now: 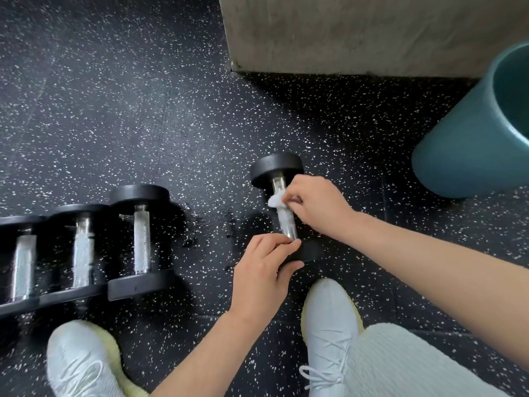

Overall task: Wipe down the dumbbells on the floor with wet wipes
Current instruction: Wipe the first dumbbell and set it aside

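Floor (114,96): black rubber matting, matt and flecked all over with small white specks. A grey concrete block (357,32) with a rough, mottled face and a sharp lower corner stands at the top. At the right edge is a smooth, teal, round-walled bin (463,144) that widens toward its rim.

Centre: a dumbbell (276,167) lies on the floor, just in front of the person's right shoe (329,325). It has thick round black heads and a bright metal handle (287,224), knurled along the middle. The right hand (317,206) pinches a crumpled white wet wipe (275,199) between fingertips and thumb, pressing it against the upper part of the handle. The left hand (264,270) grips the near head, with fingers curled over its top edge and thumb along its side.

Left: three further dumbbells (83,253) of the same build lie side by side, heads touching, well apart from the one in hand. Their knurled steel handles are parallel.

Bottom: both shoes are white knit with laces and pale yellow soles; the left shoe (80,365) sits below the row. A ribbed, light-coloured trouser leg (400,365) covers the right knee.
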Demonstrator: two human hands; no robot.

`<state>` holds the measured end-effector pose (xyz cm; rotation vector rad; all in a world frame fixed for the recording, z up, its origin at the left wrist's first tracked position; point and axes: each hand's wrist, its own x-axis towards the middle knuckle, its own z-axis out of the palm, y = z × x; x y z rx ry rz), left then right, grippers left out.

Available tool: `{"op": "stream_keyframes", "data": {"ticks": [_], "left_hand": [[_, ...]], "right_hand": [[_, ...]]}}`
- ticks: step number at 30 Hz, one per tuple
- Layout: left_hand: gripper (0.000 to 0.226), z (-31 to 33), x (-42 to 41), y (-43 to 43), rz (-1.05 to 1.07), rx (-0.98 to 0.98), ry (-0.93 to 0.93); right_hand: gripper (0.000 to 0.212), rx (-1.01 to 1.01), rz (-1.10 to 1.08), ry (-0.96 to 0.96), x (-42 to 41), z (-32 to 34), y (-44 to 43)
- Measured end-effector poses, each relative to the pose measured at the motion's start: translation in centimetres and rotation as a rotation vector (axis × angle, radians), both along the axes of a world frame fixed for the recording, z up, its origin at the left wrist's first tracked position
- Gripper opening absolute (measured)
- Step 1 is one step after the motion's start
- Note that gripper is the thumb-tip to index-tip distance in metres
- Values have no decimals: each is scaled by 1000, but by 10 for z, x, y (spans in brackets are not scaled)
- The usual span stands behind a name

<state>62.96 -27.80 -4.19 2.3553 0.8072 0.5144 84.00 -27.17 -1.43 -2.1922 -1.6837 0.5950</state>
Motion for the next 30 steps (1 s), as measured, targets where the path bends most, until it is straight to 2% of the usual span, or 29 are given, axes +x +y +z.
{"op": "stream_keyframes", "data": {"ticks": [4,10,12,19,26,30], "left_hand": [[36,0,-1,-3,-46,9,35],[53,-2,1,-9,-76,22,54],[54,-2,6,-11,-74,20,44],[47,-1,10,-15,-43,-22,-4],[35,-1,0,4,-22,-23,20],[36,2,3,5,-47,-29,19]], "right_hand": [[13,24,-61,-27,2,0,11],[15,0,129,-21,-3,0,-27],[16,2,122,-40,1,1,-22],[11,81,-22,-147,9,-8,9],[10,45,96,-98,-2,-7,-31],[15,54,39,-129,7,-6,-12]]}}
